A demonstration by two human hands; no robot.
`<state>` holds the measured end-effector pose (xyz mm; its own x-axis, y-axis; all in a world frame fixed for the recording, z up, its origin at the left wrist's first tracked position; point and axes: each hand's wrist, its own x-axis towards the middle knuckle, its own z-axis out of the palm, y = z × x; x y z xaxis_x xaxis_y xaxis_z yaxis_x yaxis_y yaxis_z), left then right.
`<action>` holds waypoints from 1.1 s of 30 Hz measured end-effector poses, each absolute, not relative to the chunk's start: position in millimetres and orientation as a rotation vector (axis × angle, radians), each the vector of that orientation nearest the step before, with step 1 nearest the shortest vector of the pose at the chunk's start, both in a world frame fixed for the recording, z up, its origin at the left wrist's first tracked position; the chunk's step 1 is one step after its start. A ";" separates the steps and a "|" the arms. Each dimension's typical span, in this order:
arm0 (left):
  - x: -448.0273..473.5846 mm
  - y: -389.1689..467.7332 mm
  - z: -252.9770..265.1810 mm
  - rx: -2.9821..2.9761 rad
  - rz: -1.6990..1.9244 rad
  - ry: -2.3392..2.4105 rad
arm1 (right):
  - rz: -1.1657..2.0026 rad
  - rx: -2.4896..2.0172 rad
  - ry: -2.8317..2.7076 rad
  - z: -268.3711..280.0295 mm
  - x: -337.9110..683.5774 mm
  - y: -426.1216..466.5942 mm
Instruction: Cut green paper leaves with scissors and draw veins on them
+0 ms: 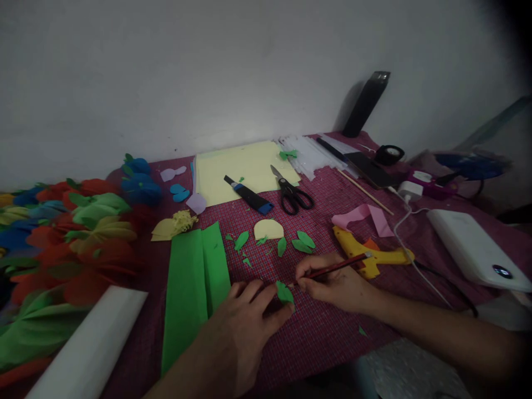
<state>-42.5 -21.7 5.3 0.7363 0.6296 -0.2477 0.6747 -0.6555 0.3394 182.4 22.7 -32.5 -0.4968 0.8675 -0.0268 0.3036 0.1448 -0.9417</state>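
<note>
A green paper leaf (284,292) lies on the checked cloth, its edge held between the thumb and forefinger of my left hand (245,316). The other fingers of that hand rest bent on the cloth. My right hand (338,285) grips a dark red pencil (332,267), whose tip is at the leaf's upper right edge. More green leaves (303,241) and small scraps lie just beyond both hands. Among them is a rounded cream paper piece (269,229). Left of my left hand lie long green paper strips (187,293).
Scissors (290,194) and a box cutter (251,197) lie near cream paper sheets (233,160). A yellow glue gun (374,255), pink ribbon (366,216) and white power bank (474,249) with cables are on the right. Colourful paper flowers (83,221) crowd the left, beside a white roll (91,343).
</note>
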 end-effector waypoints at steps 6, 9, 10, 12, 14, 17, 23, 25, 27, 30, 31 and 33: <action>-43.1 -22.2 7.1 2.520 -0.139 0.993 | 1.232 -1.084 -2.067 -32.7 181.9 22.6; -43.2 -22.0 6.7 2.520 -0.145 1.005 | 1.243 -1.081 -2.111 -33.1 182.4 23.4; -43.1 -21.8 6.6 2.520 -0.149 1.004 | 1.248 -1.083 -2.118 -33.0 182.4 23.6; -43.0 -21.5 6.3 2.524 -0.150 1.000 | 1.248 -1.084 -2.125 -32.6 182.3 24.0; -42.8 -21.3 6.0 2.526 -0.156 0.993 | 1.242 -1.088 -2.130 -32.4 182.3 24.1; -42.3 -21.0 5.4 2.525 -0.175 0.992 | 1.249 -1.083 -2.124 -32.6 182.5 23.9; -42.5 -19.9 7.1 2.512 -0.180 0.972 | 1.279 -1.062 -2.121 -31.7 181.6 23.8; -42.4 -20.2 7.4 2.505 -0.192 0.976 | 1.287 -1.094 -2.073 -31.8 181.5 23.8; -42.1 -20.8 7.0 2.509 -0.195 0.998 | 1.341 -1.118 -1.958 -32.5 182.1 23.7; -42.0 -21.7 6.2 2.516 -0.193 1.004 | 1.425 -1.121 -1.809 -33.9 183.8 23.2; -42.3 -21.8 6.1 2.519 -0.193 1.000 | 1.417 -1.122 -1.816 -34.2 184.2 23.0; -43.1 -21.8 6.1 2.523 -0.188 0.989 | 1.355 -1.113 -1.898 -34.1 184.4 22.3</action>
